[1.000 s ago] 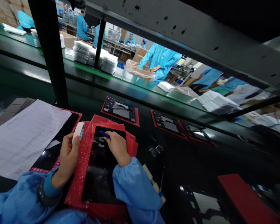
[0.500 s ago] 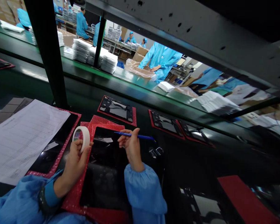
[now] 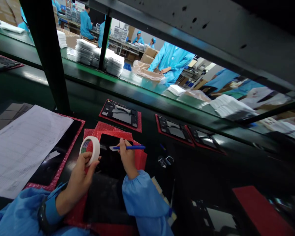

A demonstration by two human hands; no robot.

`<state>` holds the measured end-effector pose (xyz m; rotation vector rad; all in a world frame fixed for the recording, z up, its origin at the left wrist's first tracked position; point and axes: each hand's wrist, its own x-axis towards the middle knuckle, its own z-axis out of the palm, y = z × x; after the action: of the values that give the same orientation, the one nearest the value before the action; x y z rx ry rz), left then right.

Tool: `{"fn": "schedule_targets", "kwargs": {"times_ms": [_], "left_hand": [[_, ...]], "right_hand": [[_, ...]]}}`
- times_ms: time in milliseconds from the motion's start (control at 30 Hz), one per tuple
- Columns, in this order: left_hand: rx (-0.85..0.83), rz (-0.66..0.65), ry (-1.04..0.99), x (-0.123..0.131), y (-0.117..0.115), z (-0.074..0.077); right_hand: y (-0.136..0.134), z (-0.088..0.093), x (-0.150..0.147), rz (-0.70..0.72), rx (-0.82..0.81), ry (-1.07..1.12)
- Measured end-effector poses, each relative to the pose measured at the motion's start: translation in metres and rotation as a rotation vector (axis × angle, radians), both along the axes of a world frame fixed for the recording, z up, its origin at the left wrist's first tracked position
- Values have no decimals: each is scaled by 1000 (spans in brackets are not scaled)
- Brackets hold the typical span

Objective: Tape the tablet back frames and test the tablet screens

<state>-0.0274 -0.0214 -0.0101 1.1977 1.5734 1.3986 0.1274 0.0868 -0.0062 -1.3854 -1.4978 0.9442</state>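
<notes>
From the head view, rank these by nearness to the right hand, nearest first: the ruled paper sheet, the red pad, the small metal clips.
Nearest to the right hand:
1. Small metal clips: on the dark bench, just right of the hand.
2. Ruled paper sheet: on the left of the bench, beyond the left hand.
3. Red pad: at the far lower right of the bench.

A dark workbench [image 3: 201, 170] holds a red bubble envelope [image 3: 113, 134], a second envelope [image 3: 60, 157] to its left, and red-edged trays [image 3: 120, 114] beyond it.
</notes>
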Motion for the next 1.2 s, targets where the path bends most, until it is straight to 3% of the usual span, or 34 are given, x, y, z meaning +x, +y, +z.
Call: {"fn": "schedule_targets", "kwargs": {"times_ms": [267,1200], "left_hand": [[-2,45,-75,2,-2,6],[19,95,-68,2,-1,9]], "right_hand": [[2,-5,-4,-71,57,-146],[1,-6,-2,-46,58,-132]]}}
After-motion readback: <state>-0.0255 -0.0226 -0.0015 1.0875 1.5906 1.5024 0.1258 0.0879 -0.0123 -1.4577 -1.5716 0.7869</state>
